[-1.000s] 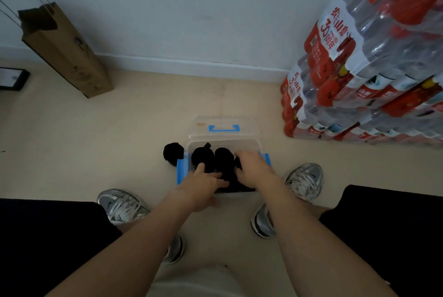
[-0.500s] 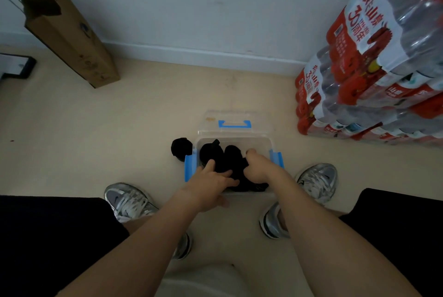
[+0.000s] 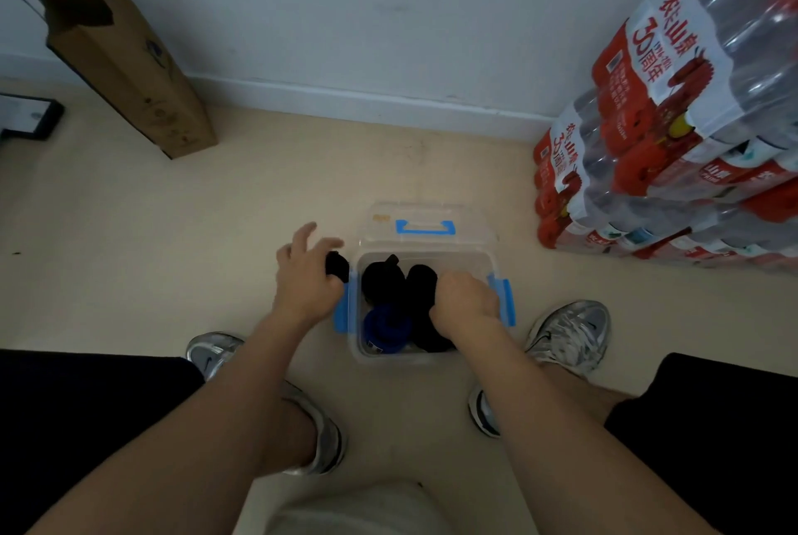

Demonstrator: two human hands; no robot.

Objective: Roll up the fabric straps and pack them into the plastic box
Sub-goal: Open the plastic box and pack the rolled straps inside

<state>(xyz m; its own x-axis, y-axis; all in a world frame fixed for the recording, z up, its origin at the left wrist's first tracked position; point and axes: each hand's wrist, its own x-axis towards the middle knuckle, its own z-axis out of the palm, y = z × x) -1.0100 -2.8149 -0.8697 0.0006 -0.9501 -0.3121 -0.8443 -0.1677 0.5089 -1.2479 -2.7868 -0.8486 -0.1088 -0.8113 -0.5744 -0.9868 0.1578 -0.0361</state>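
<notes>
The head camera looks down at a beige floor (image 3: 172, 254) in front of a pale wall (image 3: 345, 8). A clear plastic box (image 3: 432, 358) stands on the floor between the person's grey sneakers (image 3: 570, 336), with blue latches (image 3: 506, 302) on its two sides. Its clear lid (image 3: 470, 217), with a blue handle (image 3: 425, 228), lies just behind the box.

Inside the box there are rolled fabric straps. One black roll (image 3: 382, 282) is at the far left, a second black roll (image 3: 419, 290) is beside it toward the middle, and a blue roll (image 3: 386, 325) lies at the near left. One more black rolled strap (image 3: 337, 266) is outside, on the floor, touching the left wall of the box.

The left hand (image 3: 304, 280) is on this outside strap. Its fingers (image 3: 302, 234) are half spread and blurred above the strap, so one cannot tell if they already grasp it.

The right hand (image 3: 464, 303) is inside the box at the right side, knuckles up, fingers clenched downward on black fabric. The fingertips are hidden, so one cannot tell if they grasp a strap.

A brown paper bag (image 3: 129, 64) leans against the wall at the far left, and a dark flat frame (image 3: 30, 120) lies near it. Packs of water bottles (image 3: 673, 124) with red labels are stacked at the right.
</notes>
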